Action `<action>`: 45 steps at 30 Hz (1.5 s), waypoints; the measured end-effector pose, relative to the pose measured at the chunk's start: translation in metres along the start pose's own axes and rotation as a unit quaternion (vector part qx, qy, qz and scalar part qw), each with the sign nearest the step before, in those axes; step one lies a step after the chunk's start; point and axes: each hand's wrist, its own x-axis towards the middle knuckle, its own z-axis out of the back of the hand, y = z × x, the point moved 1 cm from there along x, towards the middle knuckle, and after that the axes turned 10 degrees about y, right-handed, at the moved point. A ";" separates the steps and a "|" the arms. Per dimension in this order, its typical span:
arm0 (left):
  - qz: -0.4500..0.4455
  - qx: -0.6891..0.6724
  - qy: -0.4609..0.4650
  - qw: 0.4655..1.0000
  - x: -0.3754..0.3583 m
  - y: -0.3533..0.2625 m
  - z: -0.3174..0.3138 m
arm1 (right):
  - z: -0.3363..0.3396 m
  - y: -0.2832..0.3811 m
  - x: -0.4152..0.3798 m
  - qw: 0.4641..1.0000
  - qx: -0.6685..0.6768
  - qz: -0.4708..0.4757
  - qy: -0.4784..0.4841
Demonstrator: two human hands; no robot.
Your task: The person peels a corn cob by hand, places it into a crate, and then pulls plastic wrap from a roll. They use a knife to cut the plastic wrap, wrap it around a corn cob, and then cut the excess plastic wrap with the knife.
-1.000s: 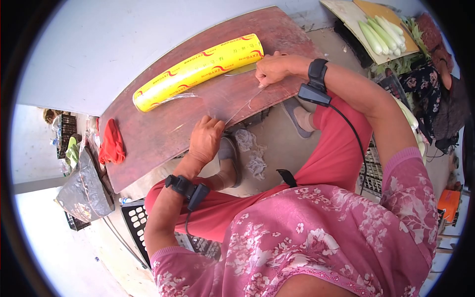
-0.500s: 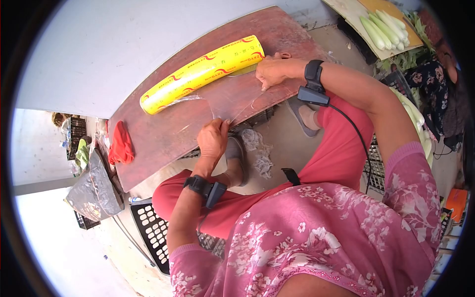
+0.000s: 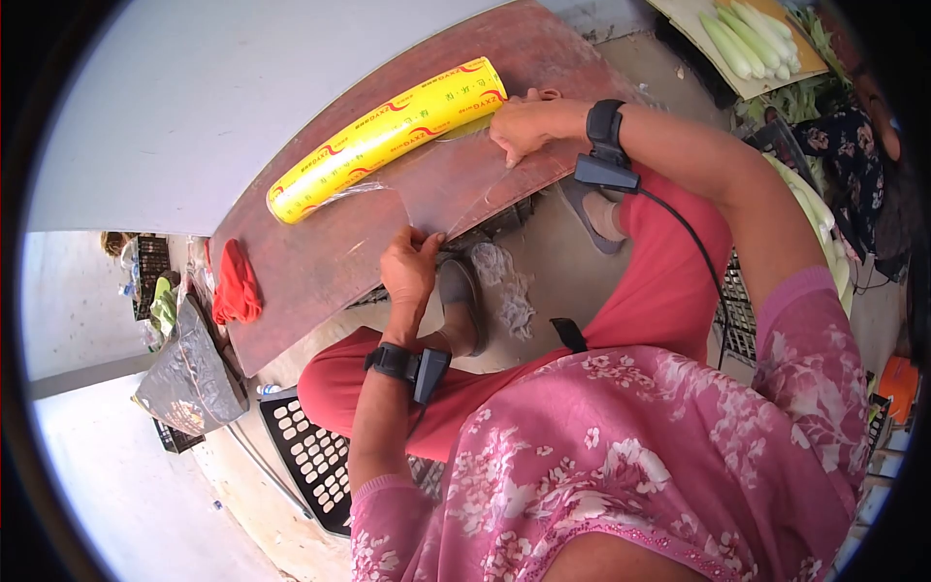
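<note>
A roll of cling film (image 3: 388, 138) with yellow, red-printed wrapping lies slantwise on the reddish-brown board. A thin sheet of clear film (image 3: 433, 199) runs from its near side toward me, stretched between my two hands. My left hand (image 3: 409, 267) is closed in a pinch on the film's loose edge, just at the board's near edge. At the roll's right end, my right hand (image 3: 524, 128) is closed with curled fingers, with the film's other corner at its fingertips. Its thumb side is close against the roll; exact contact is hard to see.
The board (image 3: 320, 291) carries a red cloth (image 3: 236, 283) at its left end. Pale green peeled stalks (image 3: 749, 44) lie on a panel at upper right. Crumpled clear film (image 3: 504, 291) is on the floor by my shoe. A black crate (image 3: 305, 456) stands at lower left.
The print on the roll has shifted, so the roll appears to have turned a little. Both hands sit slightly farther left in view, still at the film. The view itself has also shifted slightly.
</note>
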 end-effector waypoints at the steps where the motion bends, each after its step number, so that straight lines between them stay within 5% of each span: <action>1: -0.002 -0.005 0.000 1.000 0.000 0.001 0.000 | 0.000 -0.001 0.001 1.000 -0.003 0.004 0.005; 10: -0.061 0.049 -0.052 0.996 0.000 0.008 -0.001 | 0.004 0.002 -0.003 1.000 0.021 0.009 0.018; 16: 0.006 0.119 0.011 0.993 -0.004 -0.006 0.013 | 0.004 0.002 -0.003 0.999 0.039 0.013 0.015; 22: -0.183 0.233 -0.074 0.952 0.004 0.000 0.015 | -0.001 -0.002 -0.002 0.998 0.034 0.044 -0.021; 28: -0.298 0.339 0.057 0.890 0.022 -0.007 0.024 | -0.005 -0.010 -0.002 0.995 0.068 0.061 -0.029; 34: -0.304 0.332 0.107 0.886 0.018 0.010 0.009 | -0.011 -0.029 0.010 0.986 0.142 -0.087 0.013; 45: -0.302 0.338 0.105 0.885 0.016 0.011 0.008 | -0.006 -0.018 -0.010 0.983 0.104 0.046 -0.142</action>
